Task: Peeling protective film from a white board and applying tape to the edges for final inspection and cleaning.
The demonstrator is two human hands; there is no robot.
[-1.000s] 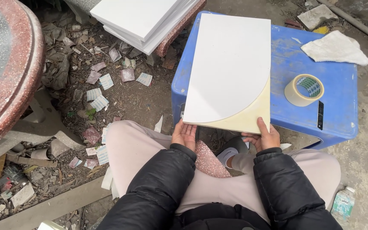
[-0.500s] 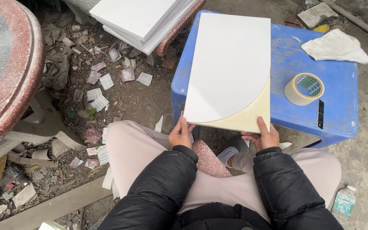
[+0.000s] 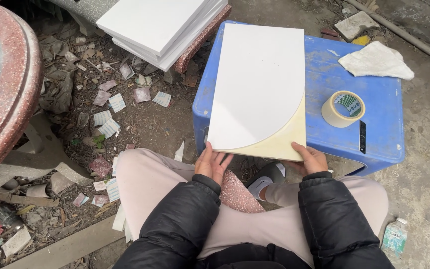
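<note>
Gripping white tile [image 3: 257, 84] near edge, left hand [image 3: 211, 163], right hand [image 3: 311, 159]

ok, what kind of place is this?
Probably an outdoor work yard: littered dirt ground, a stack of white tiles on a stone slab, and a blue plastic stool used as a bench.

One head-worn camera looks steeply down, close over the person's lap.

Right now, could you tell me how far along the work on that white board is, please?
The white board lies on the blue stool, a cream curved patch showing at its near corner. The left hand and right hand grip its near edge. The tape roll sits untouched beside it, and a stack of white boards waits behind.
</note>
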